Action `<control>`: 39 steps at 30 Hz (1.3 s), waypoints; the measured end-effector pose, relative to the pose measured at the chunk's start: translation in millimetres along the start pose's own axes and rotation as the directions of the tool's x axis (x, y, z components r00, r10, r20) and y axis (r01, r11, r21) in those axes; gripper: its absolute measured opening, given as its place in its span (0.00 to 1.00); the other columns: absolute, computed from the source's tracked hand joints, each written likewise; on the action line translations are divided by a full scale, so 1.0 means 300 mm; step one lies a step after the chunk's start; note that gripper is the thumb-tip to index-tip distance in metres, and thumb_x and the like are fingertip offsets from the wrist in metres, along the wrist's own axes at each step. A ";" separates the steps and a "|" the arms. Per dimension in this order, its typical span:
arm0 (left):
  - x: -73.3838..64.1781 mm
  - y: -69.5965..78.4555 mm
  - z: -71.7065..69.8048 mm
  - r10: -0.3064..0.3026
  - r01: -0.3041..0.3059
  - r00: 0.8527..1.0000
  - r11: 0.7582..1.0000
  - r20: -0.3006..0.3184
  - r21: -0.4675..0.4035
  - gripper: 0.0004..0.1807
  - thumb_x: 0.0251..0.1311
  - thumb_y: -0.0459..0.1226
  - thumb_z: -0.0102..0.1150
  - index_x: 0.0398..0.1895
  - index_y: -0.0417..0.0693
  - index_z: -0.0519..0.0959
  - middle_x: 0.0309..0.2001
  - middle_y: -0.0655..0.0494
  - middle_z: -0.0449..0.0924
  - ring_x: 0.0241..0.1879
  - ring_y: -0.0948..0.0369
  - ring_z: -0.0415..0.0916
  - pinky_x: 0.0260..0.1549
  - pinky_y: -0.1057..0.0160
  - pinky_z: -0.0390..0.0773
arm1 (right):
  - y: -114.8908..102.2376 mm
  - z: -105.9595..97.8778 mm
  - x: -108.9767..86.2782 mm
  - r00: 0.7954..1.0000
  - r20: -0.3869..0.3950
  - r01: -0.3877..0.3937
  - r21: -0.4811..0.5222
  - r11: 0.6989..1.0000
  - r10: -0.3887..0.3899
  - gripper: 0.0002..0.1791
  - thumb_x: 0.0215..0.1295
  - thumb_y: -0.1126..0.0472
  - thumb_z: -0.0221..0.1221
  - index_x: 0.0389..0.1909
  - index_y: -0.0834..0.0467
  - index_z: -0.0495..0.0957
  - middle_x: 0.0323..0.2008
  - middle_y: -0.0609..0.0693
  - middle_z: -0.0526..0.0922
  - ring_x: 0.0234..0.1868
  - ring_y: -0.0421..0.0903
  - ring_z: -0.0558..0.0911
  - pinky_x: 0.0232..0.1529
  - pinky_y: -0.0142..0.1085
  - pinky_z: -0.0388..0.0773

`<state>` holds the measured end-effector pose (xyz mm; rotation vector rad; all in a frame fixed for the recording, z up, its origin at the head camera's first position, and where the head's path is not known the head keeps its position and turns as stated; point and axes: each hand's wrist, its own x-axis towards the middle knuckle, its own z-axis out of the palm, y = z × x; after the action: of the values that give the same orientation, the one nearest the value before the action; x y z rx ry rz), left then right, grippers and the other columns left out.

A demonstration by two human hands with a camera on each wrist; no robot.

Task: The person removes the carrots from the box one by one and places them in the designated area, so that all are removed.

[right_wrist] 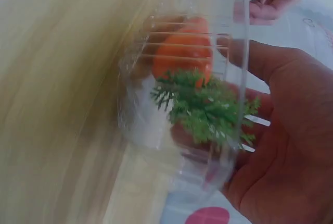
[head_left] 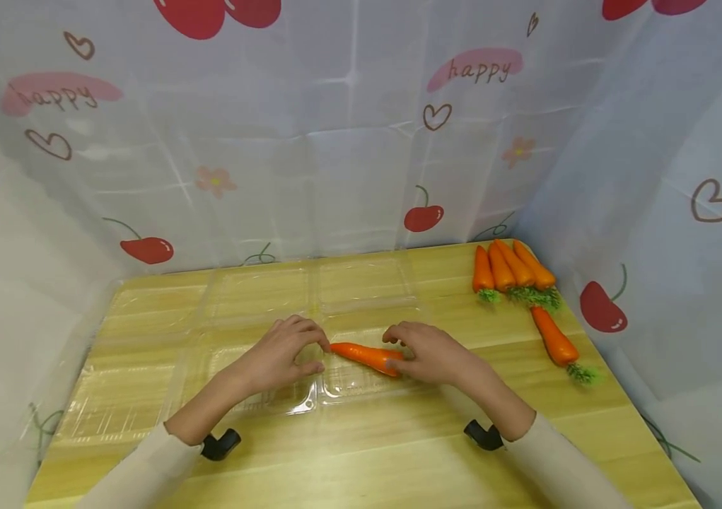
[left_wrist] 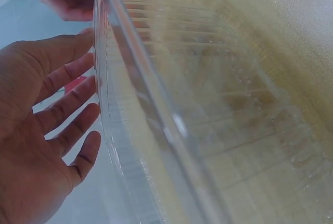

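Note:
An orange carrot (head_left: 363, 355) lies slanting in a clear plastic box (head_left: 361, 390), its thin end to the left. My right hand (head_left: 431, 351) hangs over its thick end, thumb against the carrot and the other fingers bent but spread apart. In the right wrist view, its leafy green top (right_wrist: 208, 109) shows through the box wall, between thumb and fingers. My left hand (head_left: 281, 353) is at the carrot's thin tip, index fingertip right beside it. The left wrist view shows this hand's fingers (left_wrist: 73, 99) loosely spread behind the clear rim (left_wrist: 166, 125).
More clear plastic boxes (head_left: 261, 297) stand in rows across the left and middle of the wooden table (head_left: 361, 459). Several carrots (head_left: 513, 267) lie side by side at the back right, with a single carrot (head_left: 554, 339) nearer me. A printed curtain (head_left: 335, 155) encloses the table.

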<state>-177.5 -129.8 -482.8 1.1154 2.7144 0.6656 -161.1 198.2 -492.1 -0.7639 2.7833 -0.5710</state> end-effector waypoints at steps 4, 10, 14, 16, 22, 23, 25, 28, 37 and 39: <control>0.003 0.001 0.000 -0.003 0.003 1.000 1.000 0.002 -0.002 0.14 0.67 0.43 0.75 0.53 0.56 0.87 0.59 0.59 0.84 0.67 0.50 0.74 0.68 0.37 0.70 | -0.007 0.017 0.028 0.999 0.045 -0.025 0.025 0.999 0.024 0.23 0.72 0.46 0.70 0.62 0.53 0.82 0.53 0.48 0.88 0.45 0.43 0.84 0.51 0.45 0.84; 0.003 0.002 -0.003 -0.008 0.008 1.000 1.000 0.000 -0.005 0.14 0.67 0.43 0.75 0.53 0.56 0.86 0.59 0.59 0.84 0.68 0.50 0.73 0.69 0.36 0.70 | -0.013 0.030 0.040 0.998 0.064 -0.034 0.073 0.997 0.029 0.21 0.70 0.48 0.72 0.59 0.50 0.83 0.50 0.46 0.89 0.43 0.41 0.82 0.47 0.42 0.80; 0.004 0.005 -0.003 -0.009 0.009 1.000 1.000 -0.003 0.000 0.14 0.66 0.43 0.76 0.53 0.56 0.87 0.59 0.59 0.84 0.68 0.50 0.73 0.68 0.36 0.70 | -0.012 0.035 0.038 0.999 0.049 -0.021 0.081 0.996 0.017 0.21 0.70 0.48 0.72 0.59 0.51 0.83 0.48 0.46 0.89 0.42 0.41 0.81 0.44 0.40 0.79; 0.004 0.006 -0.003 -0.009 0.009 1.000 1.000 -0.002 0.001 0.14 0.66 0.43 0.76 0.53 0.55 0.87 0.59 0.59 0.84 0.67 0.50 0.73 0.68 0.36 0.70 | -0.010 0.038 0.038 0.999 0.044 -0.016 0.081 0.997 0.013 0.21 0.70 0.48 0.72 0.59 0.51 0.83 0.48 0.45 0.89 0.41 0.40 0.80 0.44 0.39 0.78; 0.005 0.007 -0.001 -0.009 0.009 1.000 1.000 0.004 0.006 0.14 0.67 0.43 0.75 0.53 0.56 0.87 0.59 0.59 0.84 0.67 0.50 0.73 0.69 0.36 0.70 | -0.011 0.042 0.030 1.000 0.015 -0.008 0.071 0.997 0.007 0.21 0.69 0.48 0.73 0.58 0.50 0.83 0.48 0.45 0.88 0.40 0.40 0.79 0.41 0.36 0.77; 0.005 0.007 -0.001 -0.009 0.009 1.000 1.000 0.006 0.007 0.14 0.67 0.43 0.75 0.53 0.56 0.87 0.59 0.59 0.84 0.68 0.50 0.73 0.69 0.36 0.70 | -0.012 0.040 0.028 1.000 0.004 -0.003 0.067 0.998 0.003 0.21 0.69 0.48 0.73 0.58 0.50 0.83 0.48 0.44 0.88 0.40 0.40 0.79 0.42 0.36 0.77; 0.004 0.006 -0.001 -0.009 0.009 1.000 1.000 0.009 0.008 0.14 0.67 0.43 0.75 0.53 0.56 0.87 0.59 0.59 0.84 0.67 0.51 0.73 0.69 0.36 0.69 | -0.014 0.034 0.020 1.000 -0.025 0.003 0.054 0.999 -0.001 0.21 0.68 0.47 0.73 0.58 0.50 0.83 0.48 0.44 0.88 0.41 0.40 0.79 0.43 0.36 0.78; 0.003 0.004 0.000 -0.007 0.007 1.000 1.000 0.011 0.005 0.13 0.67 0.43 0.75 0.53 0.56 0.86 0.58 0.60 0.84 0.67 0.51 0.73 0.69 0.36 0.69 | -0.015 0.014 0.001 0.996 -0.086 0.010 0.048 0.999 -0.006 0.21 0.67 0.47 0.73 0.57 0.49 0.84 0.49 0.43 0.87 0.43 0.40 0.80 0.47 0.37 0.79; 0.005 0.001 0.004 -0.012 0.012 1.000 1.000 0.012 -0.005 0.13 0.66 0.43 0.75 0.52 0.56 0.86 0.59 0.60 0.84 0.67 0.51 0.73 0.69 0.38 0.69 | 0.026 -0.058 -0.119 0.964 -0.256 -0.021 0.187 0.982 0.069 0.22 0.65 0.48 0.75 0.57 0.48 0.83 0.47 0.41 0.86 0.41 0.38 0.82 0.43 0.35 0.85; 0.006 0.002 0.004 -0.012 0.012 1.000 1.000 0.009 -0.005 0.13 0.66 0.43 0.76 0.52 0.56 0.86 0.59 0.60 0.84 0.67 0.51 0.73 0.68 0.38 0.69 | 0.046 -0.068 -0.152 0.954 -0.283 -0.039 0.210 0.977 0.099 0.22 0.66 0.48 0.75 0.58 0.48 0.83 0.47 0.41 0.86 0.41 0.38 0.82 0.44 0.36 0.86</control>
<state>-178.0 -127.7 -483.5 1.0968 2.7084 0.6633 -134.4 239.5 -475.3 -0.5756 2.9354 -1.0101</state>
